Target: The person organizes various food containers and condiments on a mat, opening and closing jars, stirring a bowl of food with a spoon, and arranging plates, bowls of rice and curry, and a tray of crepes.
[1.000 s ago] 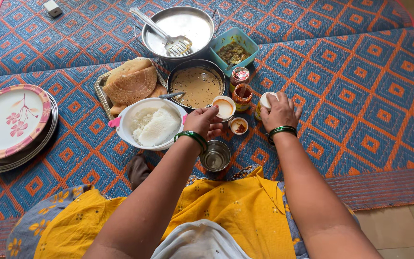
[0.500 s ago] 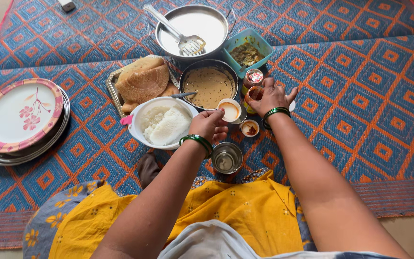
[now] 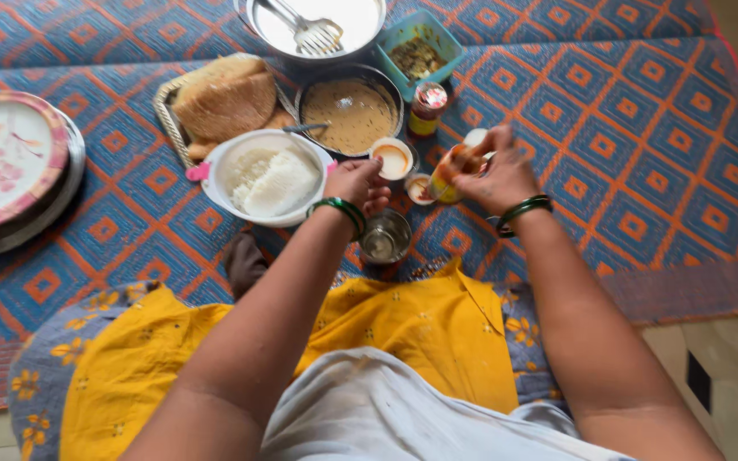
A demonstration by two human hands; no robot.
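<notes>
Right hand closed around a tilted jar; left hand pinches a small bowl at the jar's nine o'clock.

Both forearms are bare. Each wrist carries green bangles: left bangles, right bangles. A yellow garment with small dots shows, over blue-grey floral cloth.

Two hands in frame, left hand and right hand. One orange-filled glass jar, one red-lidded jar. Two small round sauce cups. One steel tumbler, one white rice-cake bowl, one teal plastic box.
</notes>
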